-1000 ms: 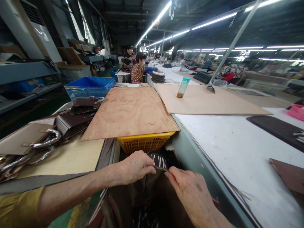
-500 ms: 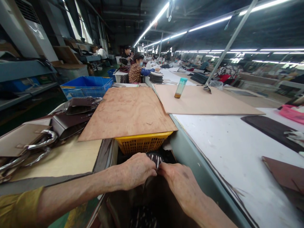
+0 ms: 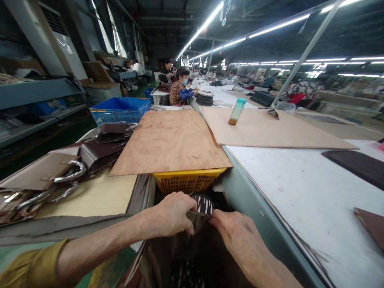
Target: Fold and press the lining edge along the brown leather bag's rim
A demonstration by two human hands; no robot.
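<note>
A thin dark strip-like piece (image 3: 199, 214) spans the gap between my two hands, low in the middle of the head view. My left hand (image 3: 175, 214) has its thumb and fingers around the piece's left end. At its right end, my right hand (image 3: 231, 226) pinches it with thumb and forefinger. Dark fabric with white streaks (image 3: 204, 204) shows just behind the fingers. Below the hands everything is dark, and the lower part of the piece cannot be made out.
A wooden board (image 3: 177, 140) lies over a yellow basket (image 3: 187, 182). Brown bags (image 3: 99, 154) lie at left, near a blue bin (image 3: 120, 109). At right, a white-topped table (image 3: 288, 192) and a bottle (image 3: 237, 112). A person (image 3: 179, 90) sits farther back.
My hands have moved slightly apart, and more of the thin piece shows between them. The whole view has shifted, so the surroundings appear farther right.
</note>
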